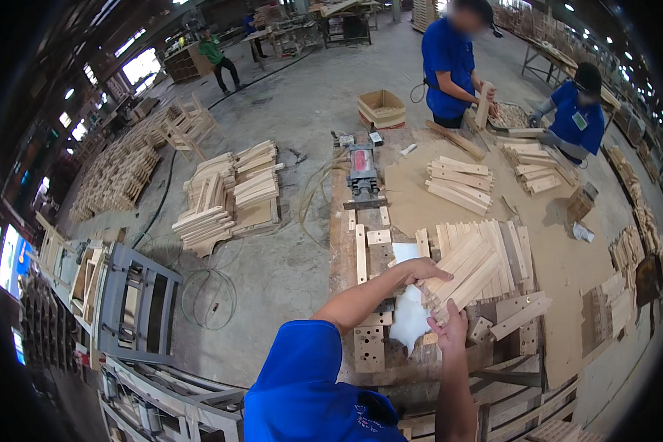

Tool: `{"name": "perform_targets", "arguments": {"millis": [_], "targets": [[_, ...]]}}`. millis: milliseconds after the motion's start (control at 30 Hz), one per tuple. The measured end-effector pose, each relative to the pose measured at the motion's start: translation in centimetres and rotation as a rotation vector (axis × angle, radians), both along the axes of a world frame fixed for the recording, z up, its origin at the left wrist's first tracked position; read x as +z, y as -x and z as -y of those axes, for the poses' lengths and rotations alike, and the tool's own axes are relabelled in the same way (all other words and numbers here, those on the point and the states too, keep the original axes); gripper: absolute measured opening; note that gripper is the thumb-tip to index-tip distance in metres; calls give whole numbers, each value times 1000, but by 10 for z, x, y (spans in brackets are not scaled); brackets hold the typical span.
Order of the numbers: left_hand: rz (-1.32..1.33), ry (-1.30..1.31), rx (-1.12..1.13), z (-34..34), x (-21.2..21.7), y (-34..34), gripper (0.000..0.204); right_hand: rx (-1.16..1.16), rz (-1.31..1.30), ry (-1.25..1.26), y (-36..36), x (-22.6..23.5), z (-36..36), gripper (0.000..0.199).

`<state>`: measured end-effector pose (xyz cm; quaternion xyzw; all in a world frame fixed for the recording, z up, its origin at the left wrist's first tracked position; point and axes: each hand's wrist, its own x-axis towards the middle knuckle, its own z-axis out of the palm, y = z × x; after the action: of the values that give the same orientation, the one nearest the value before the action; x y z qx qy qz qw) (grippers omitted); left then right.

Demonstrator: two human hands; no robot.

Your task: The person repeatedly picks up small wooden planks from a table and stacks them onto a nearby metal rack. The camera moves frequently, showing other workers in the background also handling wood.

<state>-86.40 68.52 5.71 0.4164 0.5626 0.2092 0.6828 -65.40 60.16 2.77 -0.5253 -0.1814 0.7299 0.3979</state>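
Observation:
My left hand [424, 271] grips the upper left side of a fanned bundle of pale wooden slats [465, 265]. Lower down, my right hand [450, 328] is closed round the near end of the same bundle. The slats lie slanted over a row of more wooden slats [504, 254] on the workbench. Beside my hands, a white patch with an uneven edge [411, 318] covers part of the bench; its material I cannot make out. Wooden blocks with holes [369, 349] stand left of it, and a loose drilled slat [521, 317] lies to the right.
A metal cylinder [362, 173] is mounted at the bench's far left. Slat piles [460, 183] lie beyond my hands, where two people in blue shirts [449, 66] work. Stacked slats [228, 195] and a coiled hose [208, 298] are on the floor at left, near a grey metal frame [136, 306].

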Motion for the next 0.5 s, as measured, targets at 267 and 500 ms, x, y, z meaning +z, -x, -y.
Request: {"name": "perform_targets", "arguments": {"millis": [267, 500], "targets": [[74, 25, 19, 3, -2, 9, 64, -113, -37, 42, 9, -9, -5, 50], [208, 39, 17, 16, -15, 6, 59, -80, -12, -2, 8, -2, 10, 51]]}}
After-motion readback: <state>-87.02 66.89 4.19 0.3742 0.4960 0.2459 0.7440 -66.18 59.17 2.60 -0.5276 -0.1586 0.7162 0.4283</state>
